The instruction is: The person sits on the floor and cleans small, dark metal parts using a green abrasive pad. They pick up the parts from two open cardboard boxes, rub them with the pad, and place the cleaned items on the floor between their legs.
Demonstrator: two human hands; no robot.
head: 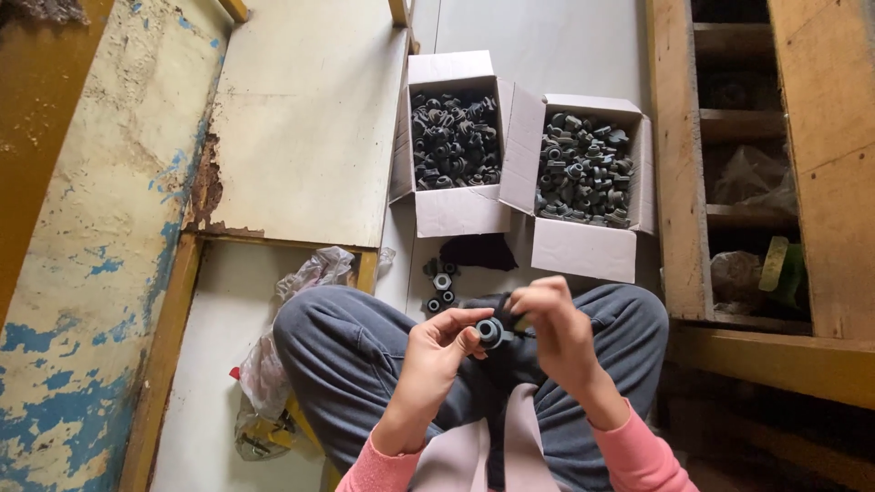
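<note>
Head view: both hands [497,333] pinch dark ring part [489,331]; two part-filled boxes [583,246] beyond knees.

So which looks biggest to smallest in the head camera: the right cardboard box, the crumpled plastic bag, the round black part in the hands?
1. Right cardboard box full of dark parts, though it lies farther away, so it is likely even bigger.
2. Crumpled clear plastic bag, partly hidden behind the knee.
3. Small round black part, held between left hand and right hand.
</note>
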